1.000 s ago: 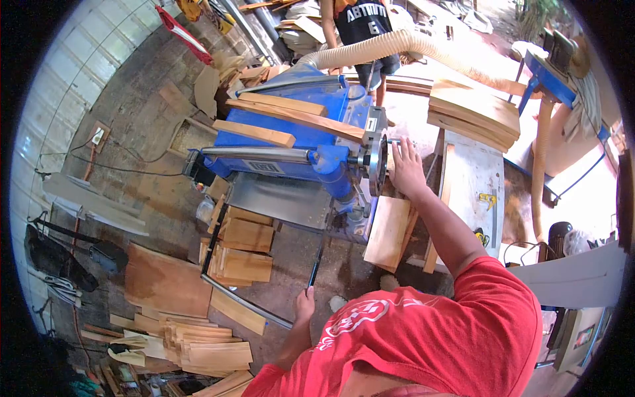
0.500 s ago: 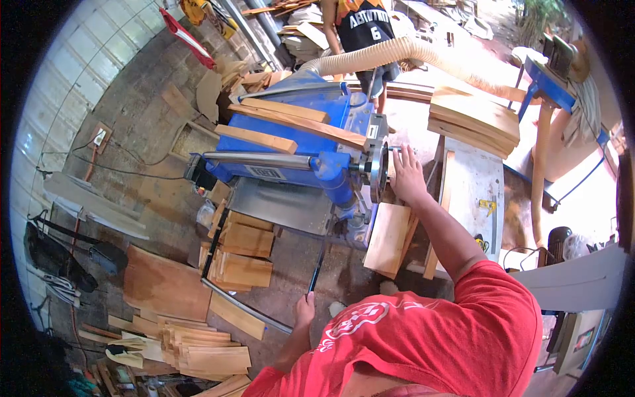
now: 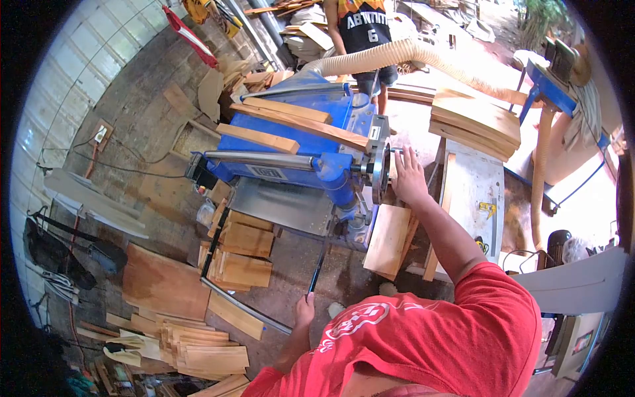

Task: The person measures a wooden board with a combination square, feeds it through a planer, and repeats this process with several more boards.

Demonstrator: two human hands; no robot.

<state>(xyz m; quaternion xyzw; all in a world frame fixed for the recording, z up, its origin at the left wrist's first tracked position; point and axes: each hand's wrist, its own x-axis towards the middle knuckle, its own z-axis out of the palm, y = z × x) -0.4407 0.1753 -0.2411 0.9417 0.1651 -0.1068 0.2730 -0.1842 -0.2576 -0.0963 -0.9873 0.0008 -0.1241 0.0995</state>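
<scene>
A blue planer machine (image 3: 264,173) stands at the centre, with several wooden strips (image 3: 297,126) lying on its top. My right hand (image 3: 409,177) is at the handwheel (image 3: 379,173) on the machine's right side, its fingers stretched out beside the wheel's handle. Below the machine, my left hand (image 3: 305,309) is wrapped round the end of a dark bar (image 3: 317,271) of the frame that extends from the metal bed (image 3: 284,204). Close to my right forearm stands a pale board (image 3: 388,239).
Another person (image 3: 364,30) stands behind the machine, near a ribbed hose (image 3: 370,55). Stacked planks (image 3: 475,122) rest on a grey table (image 3: 473,182) at right. More boards (image 3: 205,347) lie on the floor at lower left.
The person behind the machine has shifted slightly, and their lower arm no longer shows beside the machine. My hands have hardly moved.
</scene>
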